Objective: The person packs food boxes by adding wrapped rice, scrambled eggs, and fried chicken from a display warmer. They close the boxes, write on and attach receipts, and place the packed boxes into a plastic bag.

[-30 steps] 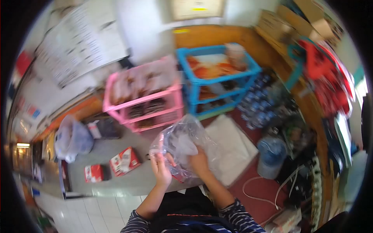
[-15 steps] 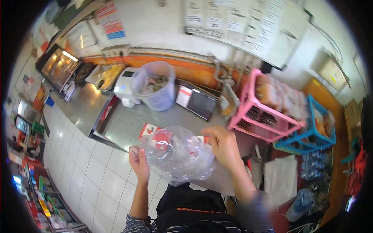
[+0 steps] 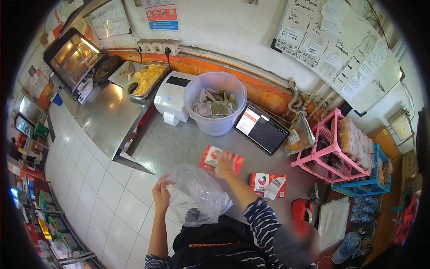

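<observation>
A: Start with the biggest piece. The steel desk (image 3: 179, 143) carries a clear tub (image 3: 216, 103) far back and a dark tablet (image 3: 262, 129) to its right. What's the risk nearer in?

B: The clear plastic bag (image 3: 197, 195). It hangs off the near edge of the desk, limp and crumpled, pinched at its left rim only by the left hand (image 3: 160, 195). With one corner held, I'd judge the mouth could sag shut or the bag slip free.

A: And the right hand (image 3: 225, 162)?

B: Its grip lies flat over the red packet (image 3: 221, 160), fingers spread on top; whether they have closed around it I cannot tell. If it is lifted by fingertips alone, it could slide back onto the desk.

A: How does that packet lie?

B: Flat, just near of the tub, long axis running left to right and tilting slightly nearer toward the right. A second red packet (image 3: 268, 184) lies well to its right.
</observation>
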The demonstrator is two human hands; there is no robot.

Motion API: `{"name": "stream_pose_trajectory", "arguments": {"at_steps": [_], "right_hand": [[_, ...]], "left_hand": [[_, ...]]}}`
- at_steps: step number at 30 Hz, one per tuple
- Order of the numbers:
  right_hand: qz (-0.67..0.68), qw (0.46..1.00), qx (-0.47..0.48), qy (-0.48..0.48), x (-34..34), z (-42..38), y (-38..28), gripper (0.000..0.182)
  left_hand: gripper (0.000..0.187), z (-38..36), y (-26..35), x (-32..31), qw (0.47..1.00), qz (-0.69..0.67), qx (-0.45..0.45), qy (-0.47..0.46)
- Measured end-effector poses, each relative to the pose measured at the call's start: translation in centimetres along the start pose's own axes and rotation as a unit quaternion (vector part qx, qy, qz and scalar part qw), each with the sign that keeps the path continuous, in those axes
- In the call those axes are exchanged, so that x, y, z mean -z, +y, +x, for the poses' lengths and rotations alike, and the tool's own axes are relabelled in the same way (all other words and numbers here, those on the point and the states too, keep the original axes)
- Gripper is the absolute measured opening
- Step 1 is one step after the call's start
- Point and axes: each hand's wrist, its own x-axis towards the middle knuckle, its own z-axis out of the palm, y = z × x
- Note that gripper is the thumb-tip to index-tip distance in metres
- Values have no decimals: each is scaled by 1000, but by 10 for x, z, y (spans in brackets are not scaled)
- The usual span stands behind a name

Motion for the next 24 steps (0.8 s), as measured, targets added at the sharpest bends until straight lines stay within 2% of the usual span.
{"name": "stream_pose_trajectory", "arguments": {"at_steps": [2, 4, 6, 7, 9, 10, 12, 13, 14, 15, 16, 17, 19, 20, 21, 22, 23, 24], "right_hand": [[71, 991, -93, -67, 46, -2, 21, 92], [76, 988, -131, -34, 72, -2, 42, 102], [129, 987, -95, 30, 128, -24, 43, 101], [132, 987, -94, 23, 156, -35, 35, 101], [219, 975, -8, 27, 206, -55, 22, 103], [217, 976, -13, 27, 214, -59, 15, 103], [305, 937, 167, 29, 218, -65, -9, 107], [301, 939, 165, 28, 203, -63, -23, 107], [382, 900, 207, 17, 174, -58, -36, 105], [461, 852, 247, 5, 146, -55, -41, 103], [459, 853, 249, 2, 119, -53, -40, 103], [438, 857, 271, -1, 90, -50, -38, 101], [417, 858, 300, -8, 73, -53, -43, 100], [296, 907, 295, -56, 71, -58, -40, 96], [169, 938, 285, -101, 70, -63, -37, 91], [66, 943, 320, -69, 62, -72, -36, 68], [64, 941, 324, -73, 41, -82, -35, 68], [25, 956, 286, -64, 9, -91, -31, 61]], "left_hand": [[30, 18, -8, -8, 998, -49, 19, 36], [31, 40, -23, -20, 996, -75, 43, 38], [33, 51, -26, -32, 991, -113, 61, 36], [34, 56, -22, -41, 990, -128, 52, 27], [34, 61, -8, -57, 989, -141, 52, 2], [34, 61, -4, -61, 986, -159, 49, -23], [33, 62, -11, -62, 983, -162, 71, -47], [32, 62, -17, -60, 981, -161, 89, -67], [32, 62, -29, -56, 980, -166, 91, -67], [33, 63, -47, -50, 985, -163, 39, -48], [35, 64, -57, -45, 987, -158, -15, -27], [35, 60, -44, -37, 987, -160, -14, -22], [40, 49, 0, -14, 976, -199, 88, -31], [45, 43, 3, -8, 974, -203, 87, -58], [41, 34, 8, -6, 975, -169, 111, -91], [38, 20, 17, -10, 974, -134, 137, -124], [34, -1, 19, -15, 964, -134, 97, -207], [32, -22, 23, -22, 947, -132, 57, -288]]}}
